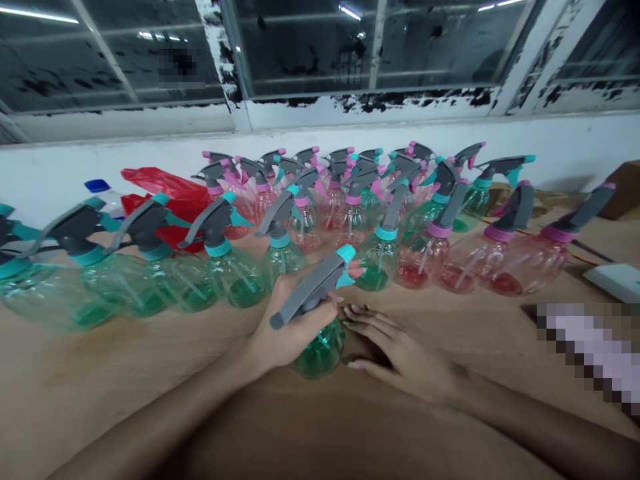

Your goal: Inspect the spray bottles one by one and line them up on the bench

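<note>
My left hand is wrapped round the neck of a green spray bottle with a grey and turquoise trigger head. The bottle stands nearly upright at the middle of the table's near part, and my fingers partly hide its neck. To the right of it, my right hand rests low with fingers stretched out, their tips close to the bottle's side; whether they touch it I cannot tell. Behind my hands runs a row of green spray bottles and pink spray bottles.
More spray bottles crowd the table toward the wall. A red plastic bag and a blue-capped bottle sit at the back left. At right are a white box, a cardboard box and a pixelated patch.
</note>
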